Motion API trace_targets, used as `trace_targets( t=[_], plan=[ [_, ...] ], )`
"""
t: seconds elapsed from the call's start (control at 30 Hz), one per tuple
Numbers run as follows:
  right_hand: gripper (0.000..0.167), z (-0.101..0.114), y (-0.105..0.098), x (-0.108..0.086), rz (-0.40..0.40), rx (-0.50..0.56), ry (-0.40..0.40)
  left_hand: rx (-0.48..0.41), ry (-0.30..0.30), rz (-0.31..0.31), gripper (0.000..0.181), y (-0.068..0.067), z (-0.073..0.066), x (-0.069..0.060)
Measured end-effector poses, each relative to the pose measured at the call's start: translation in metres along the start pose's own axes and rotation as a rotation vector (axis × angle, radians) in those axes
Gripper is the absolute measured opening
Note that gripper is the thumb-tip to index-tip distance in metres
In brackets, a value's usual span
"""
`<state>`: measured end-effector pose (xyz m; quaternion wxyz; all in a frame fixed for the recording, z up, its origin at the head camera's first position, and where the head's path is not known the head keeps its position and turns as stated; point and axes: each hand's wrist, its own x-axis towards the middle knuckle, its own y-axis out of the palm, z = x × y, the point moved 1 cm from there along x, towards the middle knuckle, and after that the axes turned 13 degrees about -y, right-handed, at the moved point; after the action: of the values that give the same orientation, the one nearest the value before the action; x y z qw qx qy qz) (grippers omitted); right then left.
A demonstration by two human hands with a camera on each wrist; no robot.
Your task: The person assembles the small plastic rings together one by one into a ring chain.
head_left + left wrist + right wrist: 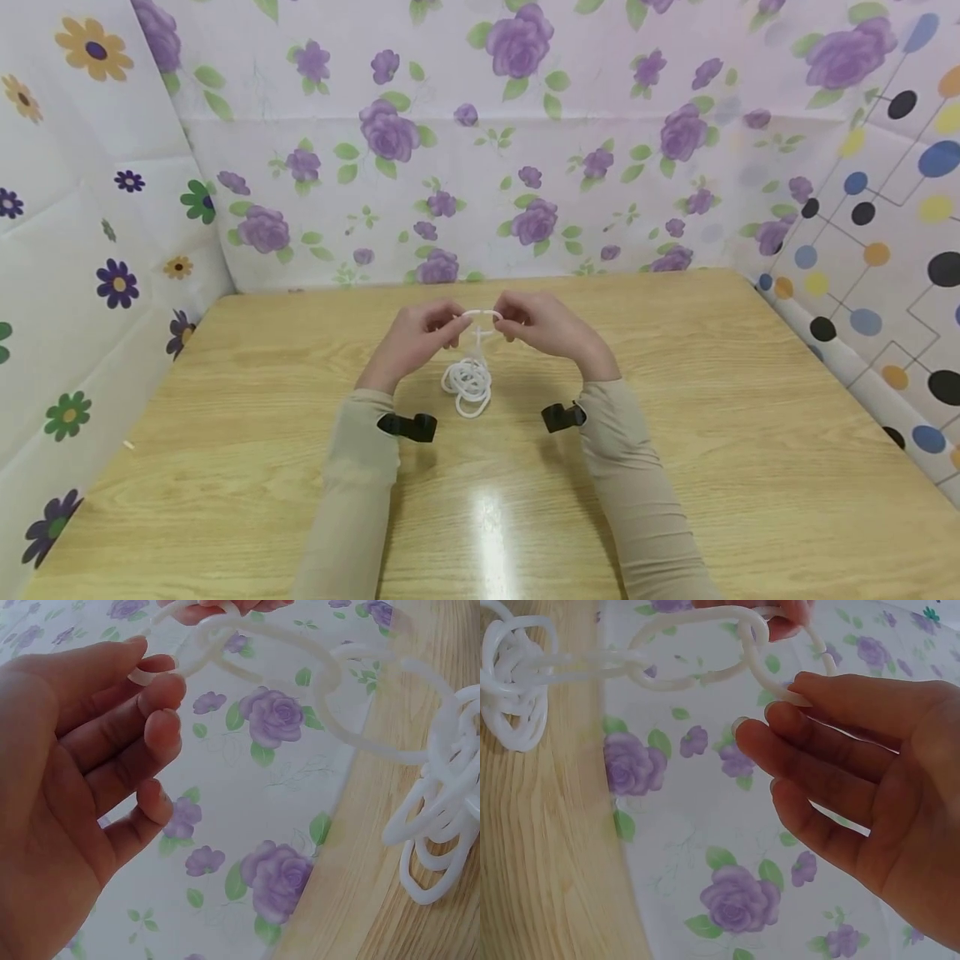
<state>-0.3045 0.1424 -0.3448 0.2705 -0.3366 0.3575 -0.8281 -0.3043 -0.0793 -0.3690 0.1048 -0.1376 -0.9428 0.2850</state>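
Observation:
My left hand (427,329) and right hand (547,327) face each other above the table, pinching opposite ends of one white plastic chain link (474,312) between thumb and forefinger. A small gap shows in the link's far side. From it hangs a white plastic chain (469,381), whose lower links lie heaped on the table just nearer than the hands. In the left wrist view, linked loops run from the fingertips to the pile (457,757). The right wrist view shows the right hand's other fingers (810,761) loosely bent, touching nothing.
A wood-grain table (247,467) carries the chain. Purple-flowered sheeting (450,167) stands behind it, with patterned sheets on both sides. Black wrist mounts (408,427) sit on the sleeves. A tiny pale scrap (129,446) lies by the left edge.

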Motion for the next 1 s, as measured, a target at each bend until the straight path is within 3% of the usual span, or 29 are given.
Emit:
trace_targets(
  t=[0.1, 0.17, 0.23, 0.37, 0.47, 0.6, 0.8, 1.0],
  plan=[
    [0.009, -0.003, -0.003, -0.003, -0.019, 0.003, 0.020, 0.005, -0.012, 0.052, 0.024, 0.000, 0.002, 0.002],
    [0.010, -0.006, -0.006, -0.006, -0.037, 0.000, 0.036, 0.019, -0.058, 0.082, 0.027, 0.000, 0.003, 0.003],
    [0.010, -0.007, -0.008, -0.008, -0.051, -0.002, 0.049, 0.048, -0.163, 0.100, 0.031, -0.002, 0.006, 0.003],
    [0.010, -0.010, -0.012, -0.012, -0.063, -0.002, 0.055, 0.174, -0.449, 0.152, 0.038, -0.005, 0.015, -0.001],
    [0.010, -0.010, -0.013, -0.013, -0.068, 0.007, 0.056, 0.300, -0.562, 0.244, 0.033, -0.003, 0.025, -0.004],
    [0.010, -0.010, -0.014, -0.013, -0.075, 0.014, 0.063, 0.372, -0.606, 0.317, 0.025, 0.004, 0.033, -0.003],
    [0.010, -0.012, -0.019, -0.016, -0.090, 0.010, 0.075, 0.422, -0.655, 0.308, 0.032, 0.013, 0.034, 0.000],
    [0.011, -0.016, -0.027, -0.025, -0.130, 0.002, 0.097, 0.404, -0.672, 0.305, 0.022, 0.016, 0.036, 0.002]
  ],
)
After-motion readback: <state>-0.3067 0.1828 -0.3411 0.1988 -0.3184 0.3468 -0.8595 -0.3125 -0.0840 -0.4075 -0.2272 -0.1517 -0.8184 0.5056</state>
